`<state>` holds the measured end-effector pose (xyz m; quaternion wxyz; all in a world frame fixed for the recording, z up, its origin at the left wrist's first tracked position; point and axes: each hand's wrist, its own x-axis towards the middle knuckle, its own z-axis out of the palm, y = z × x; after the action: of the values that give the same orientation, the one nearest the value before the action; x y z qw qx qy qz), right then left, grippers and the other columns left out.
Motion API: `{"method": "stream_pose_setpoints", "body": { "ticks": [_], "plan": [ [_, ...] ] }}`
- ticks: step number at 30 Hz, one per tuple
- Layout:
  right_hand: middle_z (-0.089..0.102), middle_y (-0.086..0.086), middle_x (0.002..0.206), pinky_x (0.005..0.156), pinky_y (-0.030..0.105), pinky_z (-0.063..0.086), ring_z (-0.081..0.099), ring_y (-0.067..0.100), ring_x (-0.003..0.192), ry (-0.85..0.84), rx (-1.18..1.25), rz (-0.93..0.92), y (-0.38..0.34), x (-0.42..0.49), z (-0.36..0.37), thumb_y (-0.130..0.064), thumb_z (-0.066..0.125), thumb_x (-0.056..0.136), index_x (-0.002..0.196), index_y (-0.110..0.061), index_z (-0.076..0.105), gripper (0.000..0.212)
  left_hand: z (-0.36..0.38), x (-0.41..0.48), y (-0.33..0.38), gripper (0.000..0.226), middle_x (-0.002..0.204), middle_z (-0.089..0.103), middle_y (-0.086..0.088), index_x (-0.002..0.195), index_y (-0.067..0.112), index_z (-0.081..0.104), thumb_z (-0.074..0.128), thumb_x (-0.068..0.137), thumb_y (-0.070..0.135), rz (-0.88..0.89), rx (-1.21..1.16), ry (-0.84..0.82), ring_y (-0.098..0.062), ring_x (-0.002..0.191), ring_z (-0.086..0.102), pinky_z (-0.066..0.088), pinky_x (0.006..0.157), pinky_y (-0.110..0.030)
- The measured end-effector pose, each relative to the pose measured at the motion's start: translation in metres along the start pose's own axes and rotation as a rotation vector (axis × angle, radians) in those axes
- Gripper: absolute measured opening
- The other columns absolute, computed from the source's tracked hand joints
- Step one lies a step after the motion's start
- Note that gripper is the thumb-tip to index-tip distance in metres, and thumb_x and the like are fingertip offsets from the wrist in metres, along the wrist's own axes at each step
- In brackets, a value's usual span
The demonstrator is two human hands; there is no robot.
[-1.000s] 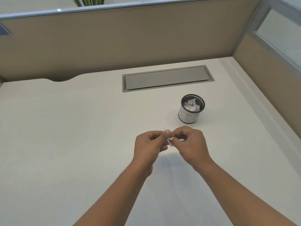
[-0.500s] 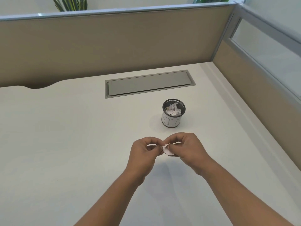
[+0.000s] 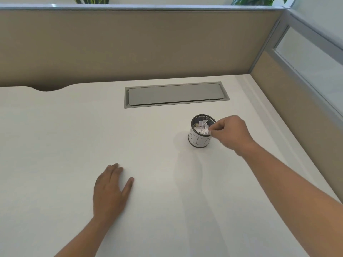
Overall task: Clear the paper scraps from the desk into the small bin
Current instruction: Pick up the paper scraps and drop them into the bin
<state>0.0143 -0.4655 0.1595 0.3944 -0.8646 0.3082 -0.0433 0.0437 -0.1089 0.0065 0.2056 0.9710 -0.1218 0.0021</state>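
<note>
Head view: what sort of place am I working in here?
Most likely an office cubicle. A white desk is fenced by tan partition panels, with a grey cable-tray cover set into the desktop. The right hand is at the rim of the small bin.

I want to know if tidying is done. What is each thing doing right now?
small bin: upright, holding crumpled paper scraps
right hand: at the bin's rim, fingers pinched on a white scrap
left hand: open, flat on the desk
desk hatch: closed
</note>
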Motion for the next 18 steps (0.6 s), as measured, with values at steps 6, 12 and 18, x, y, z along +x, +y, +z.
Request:
{"method": "stream_pose_setpoints", "body": {
  "ticks": [6, 12, 18],
  "plan": [
    [0.069, -0.005, 0.069, 0.060, 0.026, 0.049, 0.063, 0.017, 0.067, 0.017, -0.305, -0.082, -0.008, 0.034, 0.005, -0.020, 0.074, 0.080, 0.071, -0.018, 0.072, 0.010, 0.003, 0.003, 0.001, 0.065, 0.147, 0.049, -0.002, 0.129, 0.013, 0.055, 0.035, 0.088, 0.059, -0.015, 0.049, -0.014, -0.024, 0.140, 0.038, 0.026, 0.116, -0.042],
    [0.064, -0.005, 0.072, 0.062, 0.027, 0.049, 0.065, 0.023, 0.075, -0.065, -0.467, -0.051, -0.018, 0.060, 0.024, -0.017, 0.077, 0.073, 0.063, -0.023, 0.062, 0.018, 0.005, 0.004, -0.001, 0.063, 0.146, 0.049, -0.002, 0.129, 0.014, 0.055, 0.036, 0.088, 0.058, -0.018, 0.057, -0.018, -0.024, 0.140, 0.038, 0.027, 0.116, -0.043],
    [0.069, 0.004, 0.077, 0.061, 0.027, 0.047, 0.065, 0.026, 0.079, -0.154, -0.599, -0.060, -0.021, 0.074, 0.033, -0.026, 0.075, 0.077, 0.059, -0.023, 0.062, 0.022, 0.007, 0.004, -0.002, 0.061, 0.146, 0.048, -0.001, 0.128, 0.014, 0.055, 0.038, 0.088, 0.057, -0.003, 0.049, 0.015, -0.024, 0.140, 0.038, 0.027, 0.116, -0.044]
  ]
}}
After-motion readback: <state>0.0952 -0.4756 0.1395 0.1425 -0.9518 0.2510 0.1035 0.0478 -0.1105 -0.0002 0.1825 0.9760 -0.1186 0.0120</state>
